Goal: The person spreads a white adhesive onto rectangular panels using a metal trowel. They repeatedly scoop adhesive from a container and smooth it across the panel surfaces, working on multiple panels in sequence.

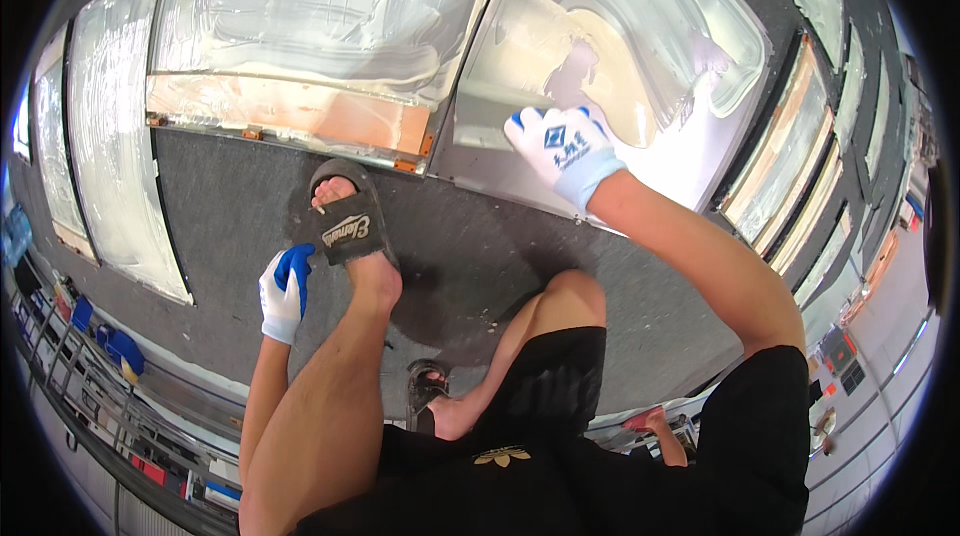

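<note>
My right hand [563, 151], in a white knit glove with blue fingertips, is closed with its fingers curled down over the near part of a flat panel [500, 161]. Whatever lies under its fingers is hidden by the hand. Just beyond it, a pool of wet cream-coloured coating [610, 56] spreads across the panel, with whitish smears around it. My left hand [286, 286], in a matching glove with a blue palm, hangs low beside my sandalled foot [345, 216]. Its fingers are loosely curled together and nothing shows in them.
Left of that panel lies another large panel smeared with white [320, 16], with a bare orange-brown strip [290, 114] along its near edge. More coated panels stand at far left [115, 136] and right [780, 151]. Dark grey floor [230, 196] runs between my feet. Metal railings [90, 416] are at lower left.
</note>
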A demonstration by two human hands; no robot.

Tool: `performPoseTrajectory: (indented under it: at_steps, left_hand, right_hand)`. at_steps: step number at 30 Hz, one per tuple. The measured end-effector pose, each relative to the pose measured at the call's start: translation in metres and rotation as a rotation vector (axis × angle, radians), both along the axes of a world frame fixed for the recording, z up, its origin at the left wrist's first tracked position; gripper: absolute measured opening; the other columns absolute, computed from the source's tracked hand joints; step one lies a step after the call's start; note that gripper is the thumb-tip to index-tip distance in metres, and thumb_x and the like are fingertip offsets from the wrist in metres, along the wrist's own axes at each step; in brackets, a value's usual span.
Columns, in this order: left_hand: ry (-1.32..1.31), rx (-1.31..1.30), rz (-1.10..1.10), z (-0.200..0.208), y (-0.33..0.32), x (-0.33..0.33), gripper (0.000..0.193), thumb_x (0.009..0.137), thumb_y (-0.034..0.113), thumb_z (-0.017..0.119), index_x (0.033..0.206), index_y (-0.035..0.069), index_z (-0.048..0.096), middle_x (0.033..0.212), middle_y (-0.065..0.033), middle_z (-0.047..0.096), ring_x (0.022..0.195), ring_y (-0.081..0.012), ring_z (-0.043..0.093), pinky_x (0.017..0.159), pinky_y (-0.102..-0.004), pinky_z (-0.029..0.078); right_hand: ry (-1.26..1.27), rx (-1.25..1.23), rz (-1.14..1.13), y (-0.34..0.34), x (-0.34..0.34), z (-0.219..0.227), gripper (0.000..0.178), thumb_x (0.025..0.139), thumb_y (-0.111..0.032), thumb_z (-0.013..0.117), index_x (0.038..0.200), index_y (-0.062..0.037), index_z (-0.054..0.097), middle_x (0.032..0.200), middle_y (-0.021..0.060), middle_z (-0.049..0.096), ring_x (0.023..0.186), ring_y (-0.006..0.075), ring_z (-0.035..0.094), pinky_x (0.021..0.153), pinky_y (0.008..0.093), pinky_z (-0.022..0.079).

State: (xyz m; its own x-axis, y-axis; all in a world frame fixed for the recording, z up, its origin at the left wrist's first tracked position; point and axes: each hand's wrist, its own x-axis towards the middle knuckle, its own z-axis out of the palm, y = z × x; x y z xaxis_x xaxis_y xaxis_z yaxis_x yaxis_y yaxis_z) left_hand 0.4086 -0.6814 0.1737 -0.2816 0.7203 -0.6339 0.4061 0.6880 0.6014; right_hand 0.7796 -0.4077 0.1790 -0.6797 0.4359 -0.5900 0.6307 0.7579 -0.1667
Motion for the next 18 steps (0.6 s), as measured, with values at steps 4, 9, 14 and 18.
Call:
performPoseTrajectory:
  at_steps: [4, 9, 14, 18]
  left_hand:
    - [-0.028, 0.013, 0.029, 0.000, -0.001, -0.001, 0.026, 0.101, 0.015, 0.053, 0.109, -0.003, 0.071, 0.084, -0.0044, 0.061, 0.074, -0.0114, 0.055, 0.070, -0.0277, 0.046]
    - [-0.028, 0.029, 0.009, -0.003, -0.007, 0.000, 0.028, 0.103, 0.019, 0.054, 0.111, -0.002, 0.070, 0.083, -0.0024, 0.060, 0.072, -0.0094, 0.053, 0.068, -0.0259, 0.044]
    - [-0.008, 0.033, -0.024, -0.005, -0.015, 0.002, 0.032, 0.105, 0.026, 0.054, 0.114, 0.000, 0.070, 0.081, 0.0018, 0.057, 0.071, -0.0064, 0.050, 0.065, -0.0230, 0.041]
    - [0.028, 0.037, -0.060, -0.001, -0.017, 0.001, 0.029, 0.103, 0.021, 0.054, 0.112, -0.001, 0.070, 0.082, -0.0018, 0.059, 0.072, -0.0094, 0.053, 0.067, -0.0256, 0.044]
  right_hand:
    - [0.039, -0.013, 0.091, -0.033, 0.001, -0.006, 0.019, 0.089, -0.011, 0.058, 0.108, -0.0095, 0.056, 0.096, 0.0112, 0.060, 0.081, 0.0261, 0.069, 0.065, 0.0395, 0.055]
    - [0.057, -0.032, 0.215, -0.057, 0.008, -0.006, 0.016, 0.088, -0.013, 0.058, 0.104, -0.0104, 0.058, 0.091, 0.0094, 0.061, 0.077, 0.0234, 0.069, 0.064, 0.0376, 0.054]
    - [0.053, -0.086, 0.241, -0.048, 0.019, 0.010, 0.017, 0.087, -0.016, 0.059, 0.102, -0.0105, 0.060, 0.092, 0.0083, 0.062, 0.079, 0.0238, 0.068, 0.064, 0.0397, 0.054]
    - [0.048, -0.030, 0.219, -0.031, 0.012, 0.008, 0.015, 0.090, -0.015, 0.057, 0.104, -0.0096, 0.061, 0.098, 0.0106, 0.063, 0.087, 0.0246, 0.069, 0.071, 0.0391, 0.053]
